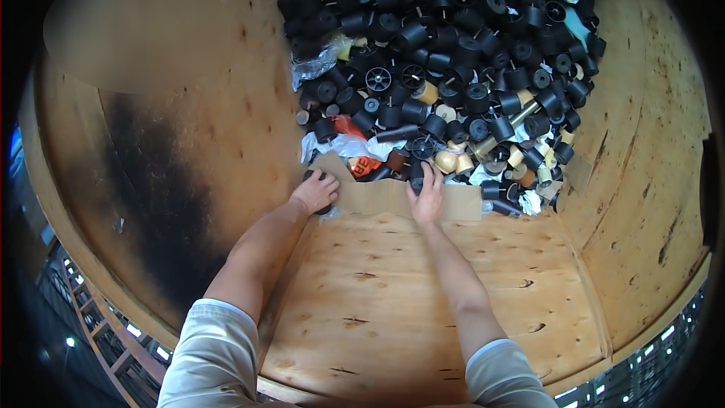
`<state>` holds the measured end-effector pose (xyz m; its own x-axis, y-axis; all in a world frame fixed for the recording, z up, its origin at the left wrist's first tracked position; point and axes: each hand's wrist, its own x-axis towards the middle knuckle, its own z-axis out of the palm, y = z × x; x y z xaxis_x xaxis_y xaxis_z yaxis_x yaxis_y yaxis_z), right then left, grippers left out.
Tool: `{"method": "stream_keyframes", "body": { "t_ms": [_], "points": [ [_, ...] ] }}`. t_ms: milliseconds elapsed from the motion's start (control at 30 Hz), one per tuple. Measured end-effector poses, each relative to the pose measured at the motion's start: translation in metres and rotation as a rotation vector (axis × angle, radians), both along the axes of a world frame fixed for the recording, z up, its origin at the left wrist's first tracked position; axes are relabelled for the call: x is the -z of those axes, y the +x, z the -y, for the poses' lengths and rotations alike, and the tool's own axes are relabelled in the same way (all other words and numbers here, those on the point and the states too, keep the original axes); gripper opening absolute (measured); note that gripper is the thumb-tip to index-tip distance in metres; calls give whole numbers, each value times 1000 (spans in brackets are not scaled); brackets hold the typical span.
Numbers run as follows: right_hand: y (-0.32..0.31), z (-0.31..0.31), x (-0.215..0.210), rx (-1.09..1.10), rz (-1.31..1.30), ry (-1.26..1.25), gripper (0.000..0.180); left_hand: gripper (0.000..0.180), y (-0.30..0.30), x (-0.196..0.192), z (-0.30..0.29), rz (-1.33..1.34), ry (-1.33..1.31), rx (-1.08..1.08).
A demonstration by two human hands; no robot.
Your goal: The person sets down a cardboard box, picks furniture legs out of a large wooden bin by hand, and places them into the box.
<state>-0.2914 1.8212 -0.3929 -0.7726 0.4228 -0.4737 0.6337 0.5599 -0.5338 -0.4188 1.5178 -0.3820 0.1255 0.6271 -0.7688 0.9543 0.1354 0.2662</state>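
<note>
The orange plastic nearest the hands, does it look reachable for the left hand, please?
Probably yes: the left hand is close by, though some cardboard lies partly between it and the orange plastic.

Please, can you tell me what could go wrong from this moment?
The heap of black pieces looks loose and lies close to the left hand and right hand, so pieces might roll and pinch the bare fingers. The cardboard between the hands looks thin and could bend or shift. Crumpled white plastic covers part of the heap, so something beneath it may be overlooked.
</note>
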Motion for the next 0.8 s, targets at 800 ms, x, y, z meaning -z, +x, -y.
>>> {"method": "stream_keyframes", "body": {
  "t_ms": [800],
  "points": [
    [-100,-92,20,543,10,-378,80,82,-118,47,-159,545,186,-1607]
  ]
}}
